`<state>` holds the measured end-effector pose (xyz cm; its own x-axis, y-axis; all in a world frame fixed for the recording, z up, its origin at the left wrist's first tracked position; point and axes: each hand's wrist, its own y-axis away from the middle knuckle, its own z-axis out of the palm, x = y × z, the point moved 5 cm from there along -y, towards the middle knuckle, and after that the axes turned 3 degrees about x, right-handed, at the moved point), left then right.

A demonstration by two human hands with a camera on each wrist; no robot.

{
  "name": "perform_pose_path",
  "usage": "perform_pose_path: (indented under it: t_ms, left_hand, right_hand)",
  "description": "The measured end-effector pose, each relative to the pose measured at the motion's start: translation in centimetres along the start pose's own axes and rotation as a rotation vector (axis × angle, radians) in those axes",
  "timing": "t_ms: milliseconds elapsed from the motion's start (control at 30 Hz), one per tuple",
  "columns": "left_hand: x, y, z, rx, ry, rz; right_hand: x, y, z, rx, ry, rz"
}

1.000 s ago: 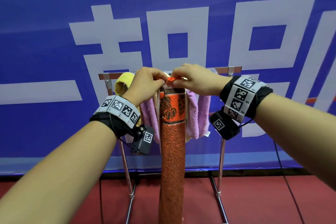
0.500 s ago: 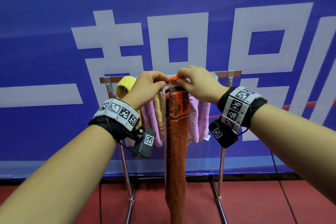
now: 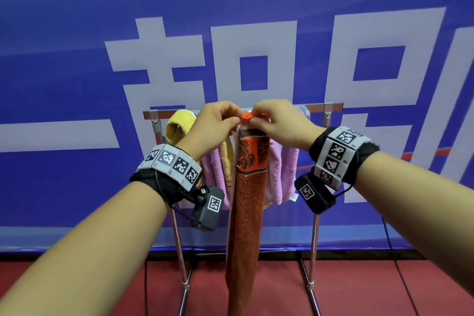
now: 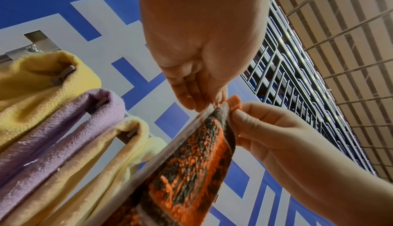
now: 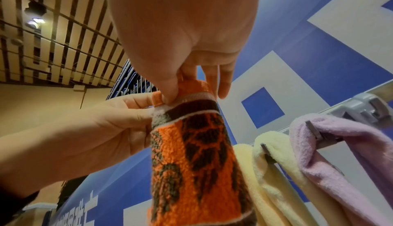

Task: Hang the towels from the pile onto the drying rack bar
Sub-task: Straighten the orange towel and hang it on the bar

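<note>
Closest to the viewer, two bare forearms reach forward, each wearing a black wrist strap with a band of square black-and-white markers. Both hands meet at chest height. The left hand (image 3: pixel 215 124) pinches the top edge of an orange towel (image 3: pixel 246 202) between curled fingers and thumb. The right hand (image 3: pixel 279 123) pinches the same top edge from the other side, its thumb (image 5: pixel 168 85) pressed on a small orange loop (image 3: pixel 250 117) at the towel's top. The towel is narrow, orange with a dark brown pattern and a pale stripe near the top, and hangs straight down between the hands, its lower end out of view. It is held just in front of the drying rack bar (image 3: pixel 318 106); whether it touches the bar cannot be told.

Behind the hands, a metal drying rack (image 3: pixel 315 238) stands on a red floor. Draped over its bar, side by side, are a yellow towel (image 3: pixel 177 124), a purple towel (image 4: pixel 63 122), a pale yellow towel (image 4: pixel 119 147) and a pink towel (image 3: pixel 288 169).

Farthest back, a blue banner (image 3: pixel 77 72) with large white characters fills the wall.
</note>
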<state>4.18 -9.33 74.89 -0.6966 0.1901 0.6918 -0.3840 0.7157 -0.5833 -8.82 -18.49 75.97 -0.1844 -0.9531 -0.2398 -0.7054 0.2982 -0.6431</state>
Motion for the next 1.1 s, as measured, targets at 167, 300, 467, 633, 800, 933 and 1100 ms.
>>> perform_pose_path:
  t_ms: [167, 300, 467, 633, 800, 933, 1100]
  left_hand:
    - [0.2, 0.0, 0.2, -0.029, -0.016, -0.028]
    - [0.1, 0.0, 0.2, -0.045, -0.054, -0.027]
    - [-0.2, 0.0, 0.1, -0.039, -0.057, -0.027]
    - [-0.1, 0.3, 0.5, -0.037, -0.037, -0.033]
    - [0.0, 0.5, 0.9, -0.04, -0.01, -0.028]
    - [0.2, 0.6, 1.1, -0.043, -0.036, -0.024]
    - [0.3, 0.6, 1.1, -0.045, -0.063, -0.018]
  right_hand:
    - [-0.1, -0.3, 0.5, -0.009, -0.008, 0.0]
    - [-0.2, -0.2, 0.7, -0.02, 0.055, -0.051]
    - [-0.2, -0.2, 0.8, -0.009, 0.071, -0.094]
    - [0.2, 0.1, 1.2, -0.048, 0.105, -0.122]
    - [0.3, 0.1, 1.3, -0.103, 0.055, -0.067]
    - [0.5, 0.1, 1.4, -0.083, 0.038, -0.028]
    - [0.5, 0.0, 1.5, -0.044, 0.091, -0.021]
